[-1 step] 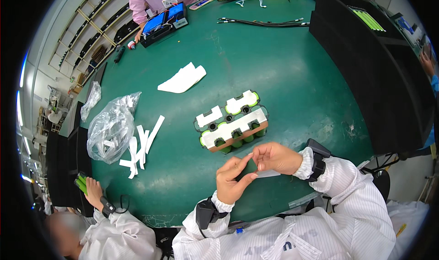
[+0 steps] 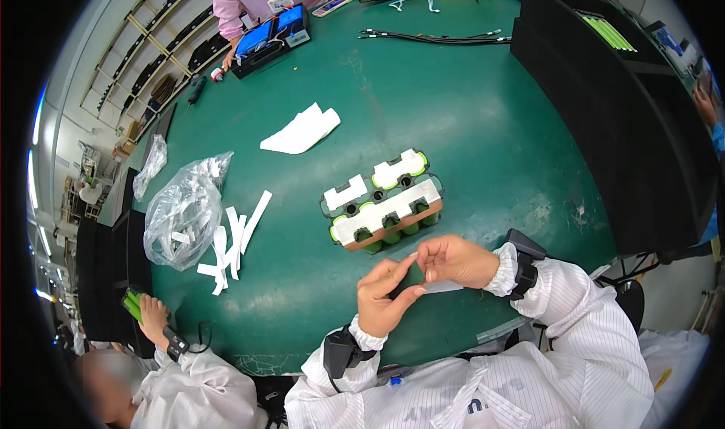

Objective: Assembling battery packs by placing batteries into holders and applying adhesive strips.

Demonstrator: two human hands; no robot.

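Here, fingers [image 2: 393,273] with white strip [image 2: 445,286] near table edge [image 2: 438,350], room leftward

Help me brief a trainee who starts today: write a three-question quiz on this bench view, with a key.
1. Multiple choice: on which side of the block of green cylinders do the loose white strips lie?
A) left
B) right
C) underneath

2. True or false: the white sheet lies farther from the right hand than that block does.

3. Fill in: a flat ____ piece shows beside the right hand.

Key: 1. A; 2. true; 3. white
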